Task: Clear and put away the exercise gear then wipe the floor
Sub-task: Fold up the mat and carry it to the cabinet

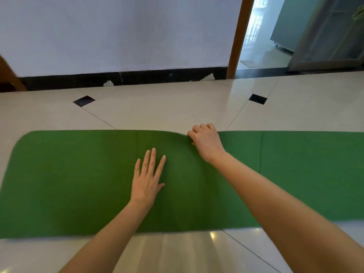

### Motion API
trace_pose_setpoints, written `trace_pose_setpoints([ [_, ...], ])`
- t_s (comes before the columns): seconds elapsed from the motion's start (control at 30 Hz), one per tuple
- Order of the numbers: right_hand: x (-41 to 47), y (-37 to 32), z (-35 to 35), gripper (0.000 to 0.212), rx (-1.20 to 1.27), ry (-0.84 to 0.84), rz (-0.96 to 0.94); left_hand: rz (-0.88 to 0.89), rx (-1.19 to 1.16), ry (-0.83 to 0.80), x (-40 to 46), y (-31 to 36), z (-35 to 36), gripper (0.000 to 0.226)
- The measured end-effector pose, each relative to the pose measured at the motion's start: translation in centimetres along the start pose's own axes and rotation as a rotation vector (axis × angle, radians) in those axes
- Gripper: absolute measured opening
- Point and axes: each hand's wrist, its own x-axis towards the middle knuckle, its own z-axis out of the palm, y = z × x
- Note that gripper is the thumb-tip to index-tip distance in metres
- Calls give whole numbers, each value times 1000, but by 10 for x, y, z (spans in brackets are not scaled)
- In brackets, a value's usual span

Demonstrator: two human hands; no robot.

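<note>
Green foam exercise mat with rounded corners (78, 184) lies across glossy cream floor tiles (157, 111), near a white wall with black skirting (118, 36). Its left portion looks folded over the rest; creases run across it. Left hand (146, 179) presses flat on the folded layer, fingers straight and slightly spread. Right hand (205, 141) curls its fingers round the mat's raised far edge. Step judged: folding the mat for storage; wiping not begun. Next move likely needs edges aligned and the fold pressed down.
</note>
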Motion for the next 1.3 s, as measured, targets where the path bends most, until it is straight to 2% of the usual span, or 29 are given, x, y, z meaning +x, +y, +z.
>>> trace_pose_setpoints([
  [0.13,27,-2,31,28,-64,-45,29,79,-119,-33,3,6,22,81],
  [0.2,33,-4,45,28,-78,-48,51,110,-226,-130,2,15,32,84],
  [0.27,33,-8,61,29,-64,-80,88,211,-175,-193,-2,26,48,92],
  [0.33,31,-13,80,40,-6,-138,141,279,-130,-273,-7,37,64,96],
  [0.4,26,-17,99,63,132,-200,180,275,-125,-339,-3,43,70,99],
  [0.47,16,-19,111,76,275,-276,146,251,-140,-379,1,44,81,106],
  [0.57,-17,-17,118,74,344,-384,70,231,-181,-408,5,43,95,100],
  [0.67,-60,-6,121,66,329,-422,22,186,-249,-272,7,43,103,93],
  [0.77,-111,6,127,59,322,-439,22,207,-274,-396,4,41,104,106],
  [0.87,-166,10,128,48,311,-388,30,219,-235,-428,6,42,97,114],
  [0.93,-194,14,126,51,279,-424,1,207,-235,-415,5,40,99,116],
  [1.0,-213,21,122,57,228,-474,-87,191,-256,-332,4,37,99,115],
  [1.03,-220,27,120,60,190,-504,-118,209,-241,-253,3,37,99,107],
  [1.1,-225,37,113,59,138,-546,-97,236,-313,-155,-11,40,95,78],
  [1.17,-227,42,106,60,134,-579,-21,347,-374,-48,-35,48,101,62],
  [1.23,-227,42,99,63,104,-645,32,485,-354,105,-57,56,118,60],
  [1.3,-228,43,94,57,68,-628,48,559,-290,124,-69,62,135,60],
])
